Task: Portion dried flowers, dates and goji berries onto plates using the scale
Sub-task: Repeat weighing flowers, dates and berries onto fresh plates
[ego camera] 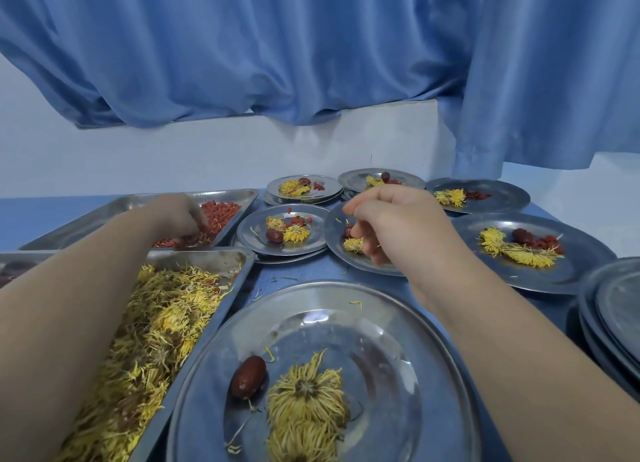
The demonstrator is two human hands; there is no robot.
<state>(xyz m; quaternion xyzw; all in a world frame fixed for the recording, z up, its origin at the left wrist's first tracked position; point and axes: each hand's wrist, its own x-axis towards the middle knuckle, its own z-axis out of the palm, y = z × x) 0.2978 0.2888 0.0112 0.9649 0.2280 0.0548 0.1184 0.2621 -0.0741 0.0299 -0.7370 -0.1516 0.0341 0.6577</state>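
3 steel trays line the left side, probably so the supplies stay within one arm's reach. At the far-left edge, a mostly cropped tray (20, 254) holds dark dates (15, 267). Behind it is the goji tray (138, 198), and nearest is the flower tray (207, 254), heaped with dried flowers (156, 323).

The left hand (176, 217) reaches across the flower tray, its fingertips down among the goji berries (221, 210). It looks like it is gathering a pinch, but blur hides whether the fingers have closed on any.

The near plate (398, 306) sits front and centre with 1 date (248, 377) and a flower head (306, 402) but no berries, so it looks unfinished. No scale shows, and I cannot tell whether one sits under this plate.

Beyond it, 6 portioned plates spread across the blue table (311, 271). The right hand (398, 226) hovers over the middle plate (334, 240), well apart from the left hand. Its fingers are curled, with the thumb against the forefinger. It is likely topping up that portion, but what it pinches, if anything, is hidden.

At the far right, a stack of empty plates (616, 309) stands ready.
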